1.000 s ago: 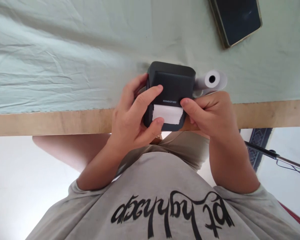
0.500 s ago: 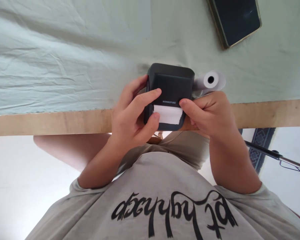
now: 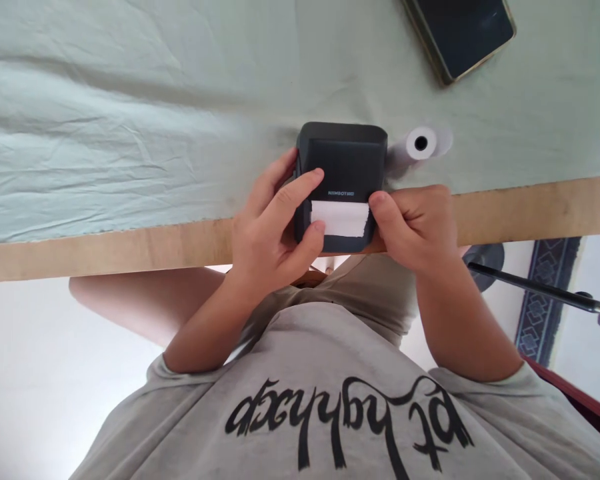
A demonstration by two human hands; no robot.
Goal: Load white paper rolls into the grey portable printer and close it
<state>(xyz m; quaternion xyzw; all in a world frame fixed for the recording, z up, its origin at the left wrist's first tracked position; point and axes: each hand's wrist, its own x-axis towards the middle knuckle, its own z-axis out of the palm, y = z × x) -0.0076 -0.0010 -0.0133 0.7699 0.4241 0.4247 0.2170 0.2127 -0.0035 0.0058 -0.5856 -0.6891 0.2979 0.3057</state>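
Note:
A small black label printer (image 3: 347,160) sits at the table's front edge. White paper (image 3: 347,219) sticks out of its slot on the near part of the top. My left hand (image 3: 280,230) grips the printer's left side, with its index finger on the lid and its thumb at the paper's left end. My right hand (image 3: 415,223) is curled at the printer's right side, its thumb and fingers closed on the near right edge. A white paper roll (image 3: 421,143) with a black core lies just right of the printer, partly unrolled.
A dark phone (image 3: 465,33) in a case lies at the back right on the pale green cloth (image 3: 180,100). The wooden table edge (image 3: 530,213) runs across the front. A dark pole (image 3: 535,287) stands below at the right.
The view has shifted a little. My right hand has moved slightly away from the paper roll, and the printer sits a bit straighter. Both hands remain on the printer.

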